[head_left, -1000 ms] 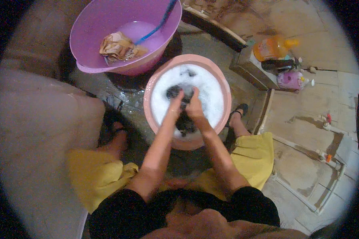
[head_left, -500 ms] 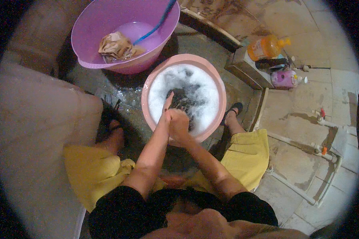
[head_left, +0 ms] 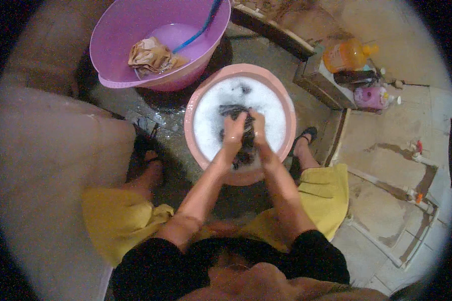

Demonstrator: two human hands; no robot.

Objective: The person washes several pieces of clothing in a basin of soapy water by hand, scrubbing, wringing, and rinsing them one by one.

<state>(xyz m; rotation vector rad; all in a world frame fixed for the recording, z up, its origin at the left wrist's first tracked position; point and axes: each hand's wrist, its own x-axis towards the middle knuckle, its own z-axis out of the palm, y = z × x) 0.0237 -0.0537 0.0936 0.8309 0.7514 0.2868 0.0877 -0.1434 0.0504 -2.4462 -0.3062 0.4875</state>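
A round pink basin (head_left: 290, 118) full of white suds (head_left: 271, 108) stands on the floor between my feet. Dark wet cloth (head_left: 247, 131) lies in the foam, partly lifted and partly under the suds. My left hand (head_left: 233, 131) is closed on the cloth from the left side. Facing it, my right hand (head_left: 258, 126) grips the same cloth from the right. The two hands are close together near the middle of the basin, with a strip of cloth between them.
A large purple tub (head_left: 110, 60) with cloudy water sits behind on the left, holding a brown cloth (head_left: 153, 56) and a blue hose (head_left: 198, 35). On a ledge at right stand an orange bottle (head_left: 344, 56) and a pink-purple one (head_left: 370, 98). Pipes with taps (head_left: 417, 195) run along the right wall.
My hands were together, the right one over the left wrist. They have moved apart and forward, and both now grip the dark cloth. The view has shifted slightly.
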